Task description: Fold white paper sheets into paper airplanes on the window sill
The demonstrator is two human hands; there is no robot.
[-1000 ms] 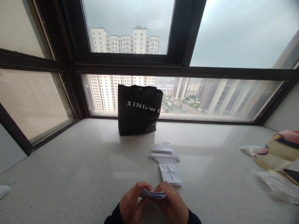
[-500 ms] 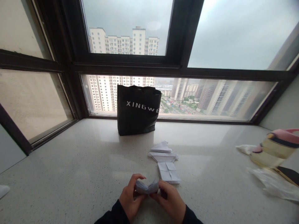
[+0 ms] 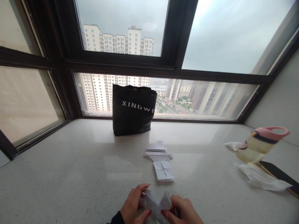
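Note:
A folded white paper (image 3: 153, 202) is held near the bottom edge of the head view, its two sides raised in a V shape. My left hand (image 3: 135, 205) grips its left side between thumb and fingers. On the right side, my right hand (image 3: 183, 210) pinches the paper, thumb near the central crease. Just beyond the hands lies a square folded paper (image 3: 164, 171) with creases crossing on top. Behind that are more folded white papers (image 3: 158, 155), pointed in shape and lying close together.
A black bag (image 3: 134, 113) stands by the window. At the right are a pink-lidded bottle (image 3: 259, 144), a dark phone (image 3: 277, 175), a crumpled white wrapper (image 3: 261, 179) and a smaller white piece (image 3: 233, 146), all on the pale speckled counter (image 3: 70, 174).
The view has shifted right, so more of the bottle and phone shows. Both hands and the held paper sit lower in the picture, and the paper's sides stand up taller.

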